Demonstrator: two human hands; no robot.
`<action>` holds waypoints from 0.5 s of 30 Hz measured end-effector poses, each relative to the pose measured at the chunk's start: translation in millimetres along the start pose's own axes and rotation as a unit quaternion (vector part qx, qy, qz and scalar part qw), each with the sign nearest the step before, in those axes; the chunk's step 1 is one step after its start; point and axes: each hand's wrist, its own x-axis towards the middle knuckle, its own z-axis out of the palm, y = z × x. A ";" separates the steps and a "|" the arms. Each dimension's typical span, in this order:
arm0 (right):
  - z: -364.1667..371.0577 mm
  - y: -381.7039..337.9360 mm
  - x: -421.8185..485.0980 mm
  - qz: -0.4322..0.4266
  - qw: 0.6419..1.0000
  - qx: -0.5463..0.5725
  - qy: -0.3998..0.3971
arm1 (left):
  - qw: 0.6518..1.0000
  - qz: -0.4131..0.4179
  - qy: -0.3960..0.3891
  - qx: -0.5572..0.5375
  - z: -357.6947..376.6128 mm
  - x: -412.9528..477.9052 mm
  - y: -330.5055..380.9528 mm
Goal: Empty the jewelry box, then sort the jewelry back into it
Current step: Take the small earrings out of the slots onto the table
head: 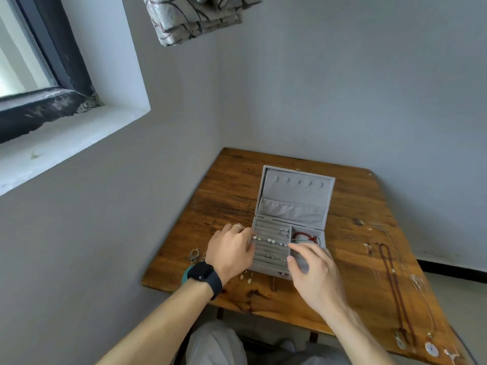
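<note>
Grey velvet jewelry box [295, 206] sits open on the worn wooden table [350, 206], lid tilted back, ribbed ring rolls in its left half, compartments in its right. Red bead bracelet [305, 237] with a green cord lies in the box's far right compartment. Small studs and pearl earrings [272, 241] sit across the ring rolls. Left hand [229, 248], ring on one finger, black smartwatch [204, 276] on the wrist, is at the box's left wall; its curled fingertips pinch a small pale stud earring [255, 237] over the rolls. Right hand [313, 272] hovers over the box's near right corner, fingers loose and spread, gripping nothing. Left of the box: dangly metal earrings [194, 255]; just in front of it, pale drop earrings [245, 277]. Well right of the box: brown cord necklace [392, 280], thin silver chains [411, 272], round white pendant [431, 349].
</note>
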 end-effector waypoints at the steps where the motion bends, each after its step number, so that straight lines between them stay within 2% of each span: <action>1: -3.5 3.3 8.0 0.002 1.000 -0.021 -0.004 | 1.000 0.008 -0.014 -0.005 -0.4 10.1 5.6; 8: -3.0 26.8 62.8 0.029 0.992 -0.109 -0.064 | 0.992 0.023 -0.125 -0.008 20.0 70.4 33.9; 15: 16.9 38.4 102.5 0.024 0.985 -0.139 -0.099 | 0.991 -0.015 -0.119 0.052 49.0 102.7 55.1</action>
